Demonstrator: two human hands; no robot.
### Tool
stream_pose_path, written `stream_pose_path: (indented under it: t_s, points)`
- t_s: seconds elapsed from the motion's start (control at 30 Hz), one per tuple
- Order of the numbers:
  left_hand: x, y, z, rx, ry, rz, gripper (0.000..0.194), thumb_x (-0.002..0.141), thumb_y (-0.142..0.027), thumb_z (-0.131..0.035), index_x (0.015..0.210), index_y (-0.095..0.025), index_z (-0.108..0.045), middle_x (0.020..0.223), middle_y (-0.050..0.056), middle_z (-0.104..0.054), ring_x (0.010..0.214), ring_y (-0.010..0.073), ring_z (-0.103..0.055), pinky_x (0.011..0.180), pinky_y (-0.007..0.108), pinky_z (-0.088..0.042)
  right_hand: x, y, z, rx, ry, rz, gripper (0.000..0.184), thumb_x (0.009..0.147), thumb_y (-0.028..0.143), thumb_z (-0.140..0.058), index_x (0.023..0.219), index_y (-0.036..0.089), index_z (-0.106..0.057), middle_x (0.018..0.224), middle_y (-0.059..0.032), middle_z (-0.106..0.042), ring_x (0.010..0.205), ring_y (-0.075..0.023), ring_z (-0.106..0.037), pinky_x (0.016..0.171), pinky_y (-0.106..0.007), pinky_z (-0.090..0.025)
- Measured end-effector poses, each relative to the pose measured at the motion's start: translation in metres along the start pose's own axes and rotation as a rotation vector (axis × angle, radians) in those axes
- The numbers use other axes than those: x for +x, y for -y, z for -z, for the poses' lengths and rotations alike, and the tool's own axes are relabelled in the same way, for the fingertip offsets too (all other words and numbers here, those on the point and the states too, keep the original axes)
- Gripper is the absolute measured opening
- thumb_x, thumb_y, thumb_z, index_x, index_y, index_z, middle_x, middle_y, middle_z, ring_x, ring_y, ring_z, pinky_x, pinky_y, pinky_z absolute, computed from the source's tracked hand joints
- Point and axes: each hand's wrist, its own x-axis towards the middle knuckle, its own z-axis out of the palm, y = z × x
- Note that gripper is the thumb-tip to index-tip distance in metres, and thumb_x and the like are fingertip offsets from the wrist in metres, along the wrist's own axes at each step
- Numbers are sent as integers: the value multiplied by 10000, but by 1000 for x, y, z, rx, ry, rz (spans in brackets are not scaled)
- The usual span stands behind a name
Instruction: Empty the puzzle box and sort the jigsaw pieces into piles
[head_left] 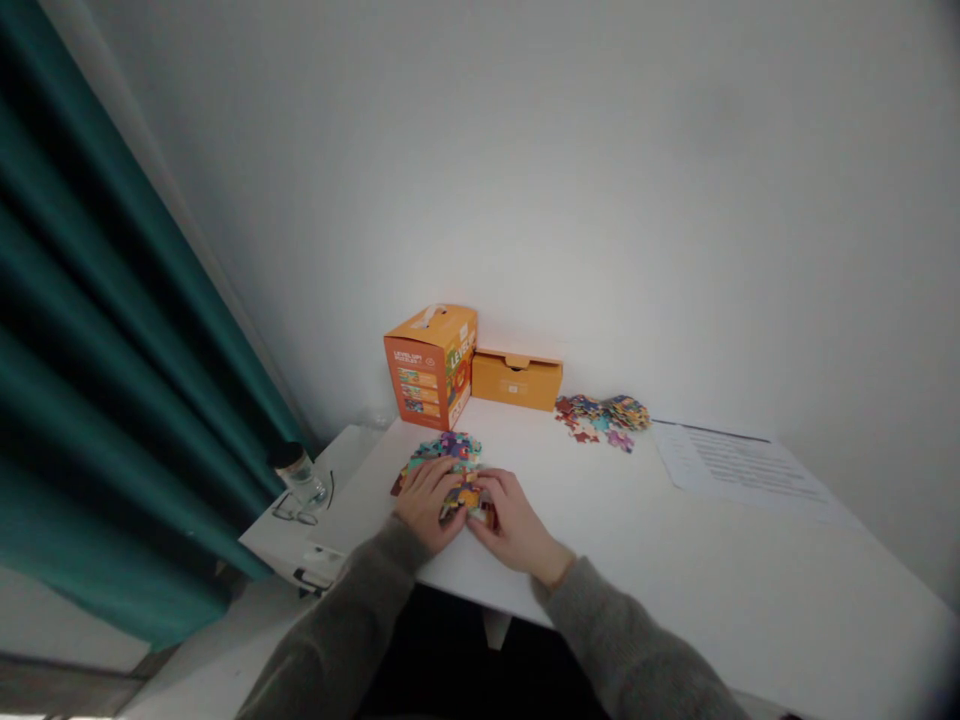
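A colourful patch of jigsaw puzzle pieces point(459, 447) lies near the table's front left edge, partly covered by both hands. Across its left part rests my left hand point(429, 503), fingers stretched over the pieces and thumb by the near edge. My right hand point(512, 520) is at the patch's right side, fingers bent and thumb closed toward them around a puzzle piece point(486, 513) at the border. The fingers hide most of that piece, and I cannot tell whether it is joined to the others.
Behind the patch stands an orange puzzle box point(424, 375), with a lower yellow-orange box point(517, 382) beside it. A heap of loose pieces point(604, 415) and printed sheets point(742, 465) lie rightward. A glass jar point(304, 480) and eyeglasses point(295, 511) rest on a low cabinet at left.
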Motion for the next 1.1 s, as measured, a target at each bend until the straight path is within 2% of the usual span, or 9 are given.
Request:
stream_pose_path:
  t_s: [0.17,0.3,0.53,0.7,0.8,0.97,1.1]
  points:
    - [1,0,-1,-14,29,34,290,733,-206,-604,1023,-220,-584,1180,99,-675,1085,288,-614,1056,505,-361,-7,0,4,-80,47,-56,624,769,243,-732,1319,216,-438,1282,-135,-527,1165,-291,-492,977,-486,-429]
    - [1,-1,0,-32,44,30,317,725,-279,-648,1028,-222,-576,1196,107,-665,1098,308,-602,1060,532,-344,-15,-11,15,-139,133,-86,718,736,287,-788,1352,219,-425,1243,-121,-573,1119,-299,-518,955,-487,-424]
    - [-1,1,-1,-37,33,23,283,762,-261,-624,1037,-222,-572,1141,104,-678,1085,292,-608,1057,525,-347,-22,-26,30,-126,163,-89,620,779,276,-766,1329,233,-484,1165,-97,-609,1079,-259,-546,919,-426,-434]
    - [-2,1,-3,-52,-36,-3,302,760,-268,-646,1047,-216,-569,1169,118,-663,1132,299,-591,1045,514,-370,-24,-33,37,-174,211,-62,470,773,322,-772,1198,225,-596,1173,-99,-590,1102,-269,-520,928,-434,-419]
    - [-2,3,-3,-35,-59,-17,297,776,-302,-661,1050,-223,-577,1191,125,-658,1159,302,-582,1028,512,-386,-24,-37,39,-187,222,-103,427,747,328,-798,1120,219,-620,1116,-91,-589,1054,-266,-521,899,-429,-427]
    - [-5,5,-4,-14,-49,-54,266,793,-347,-687,1017,-235,-595,1235,113,-663,1134,297,-597,987,507,-418,-24,-38,40,-165,193,-149,413,729,304,-806,1066,212,-587,1051,-73,-599,990,-252,-532,857,-407,-433]
    - [-3,-11,-6,-33,-47,-80,238,805,-361,-687,990,-234,-610,1251,117,-660,1070,298,-619,915,492,-462,-25,-40,44,-110,121,-226,310,785,214,-716,1056,210,-563,971,-53,-622,879,-215,-558,785,-356,-443]
